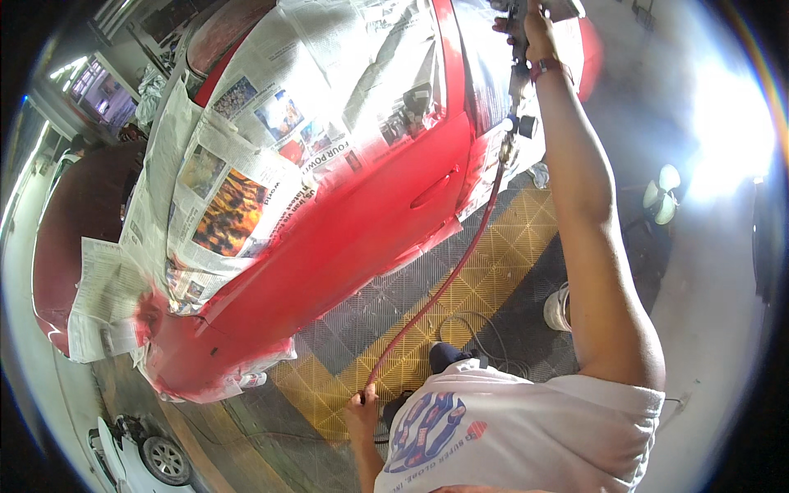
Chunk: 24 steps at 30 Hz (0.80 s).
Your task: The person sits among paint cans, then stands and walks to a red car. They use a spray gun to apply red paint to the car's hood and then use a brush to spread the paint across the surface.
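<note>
High in the view, at the end of my stretched-out right arm, my right hand is closed around a spray gun. A round gauge sits near the foot of its handle. From there a red air hose curves down to my left hand, whose fingers are wrapped round it near my waist. The gun is beside the far part of a red car. Newspaper sheets cover the car's windows. The gun's front end is partly cut off at the top edge.
Yellow and grey floor tiles lie beside the car. A white bucket stands right of me, near a loose dark cable. Farther right is a fan. A dark red car and a white car are at the left.
</note>
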Each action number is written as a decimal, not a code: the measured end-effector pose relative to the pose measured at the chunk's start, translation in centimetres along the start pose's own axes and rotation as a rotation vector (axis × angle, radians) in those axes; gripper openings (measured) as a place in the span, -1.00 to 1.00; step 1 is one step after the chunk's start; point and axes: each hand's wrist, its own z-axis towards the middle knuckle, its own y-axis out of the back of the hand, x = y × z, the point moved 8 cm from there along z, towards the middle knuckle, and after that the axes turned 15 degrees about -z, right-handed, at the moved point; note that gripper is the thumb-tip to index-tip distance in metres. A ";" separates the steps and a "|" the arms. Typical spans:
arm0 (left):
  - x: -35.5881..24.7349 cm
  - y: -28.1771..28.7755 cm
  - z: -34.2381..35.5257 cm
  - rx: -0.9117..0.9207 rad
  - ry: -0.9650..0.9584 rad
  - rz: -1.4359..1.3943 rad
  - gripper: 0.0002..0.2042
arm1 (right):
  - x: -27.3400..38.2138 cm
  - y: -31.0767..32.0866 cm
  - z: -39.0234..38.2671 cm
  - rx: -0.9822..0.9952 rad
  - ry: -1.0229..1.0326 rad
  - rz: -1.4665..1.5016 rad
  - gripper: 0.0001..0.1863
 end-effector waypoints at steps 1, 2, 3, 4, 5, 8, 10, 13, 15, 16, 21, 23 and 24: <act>1.1 0.4 0.0 -0.022 -0.015 0.017 -0.55 | -0.6 0.2 -2.0 -0.005 -0.082 -0.023 -0.27; 1.6 0.9 -0.2 -0.068 0.016 0.024 -0.55 | -2.3 0.2 -3.0 0.064 -0.122 -0.037 -0.20; 3.3 0.9 0.1 -0.064 0.016 0.013 -0.55 | -4.6 0.5 -4.3 0.085 -0.190 -0.037 -0.21; 6.0 1.0 0.5 -0.062 0.020 0.003 -0.55 | -6.4 0.4 -6.2 0.096 -0.259 -0.048 -0.22; 8.1 1.5 0.7 -0.060 0.023 -0.009 -0.55 | -8.1 0.2 -8.4 0.106 -0.326 -0.059 -0.24; 13.2 3.2 -1.0 -0.059 0.036 0.069 -0.55 | -12.5 -1.5 -13.7 0.041 -0.438 -0.121 -0.41; 15.7 4.0 -1.8 -0.112 -0.121 -0.017 -0.52 | -18.5 0.3 -15.8 -0.088 -0.429 -0.138 -0.18; 23.2 5.8 -4.0 -0.125 0.213 -0.050 -0.40 | -21.6 0.8 -23.4 -0.105 -0.488 -0.234 -0.15; 28.3 7.0 -6.1 -0.085 0.417 0.032 -0.34 | -22.9 0.0 -27.8 -0.088 -0.582 -0.297 -0.14; 30.8 7.1 -8.0 -0.131 0.490 0.026 -0.32 | -20.6 -2.2 -31.2 -0.079 -0.541 -0.334 -0.14; 43.1 6.9 -14.5 -0.261 0.660 0.000 -0.28 | -16.0 -12.8 -44.5 0.142 -0.430 -0.404 -0.29; 45.9 7.6 -15.8 -0.260 0.654 -0.142 -0.28 | -16.3 -17.9 -46.7 0.188 -0.064 -0.209 -0.34; 47.2 7.9 -17.5 -0.263 0.665 -0.210 -0.28 | -14.3 -21.0 -49.8 0.253 -0.124 -0.289 -0.34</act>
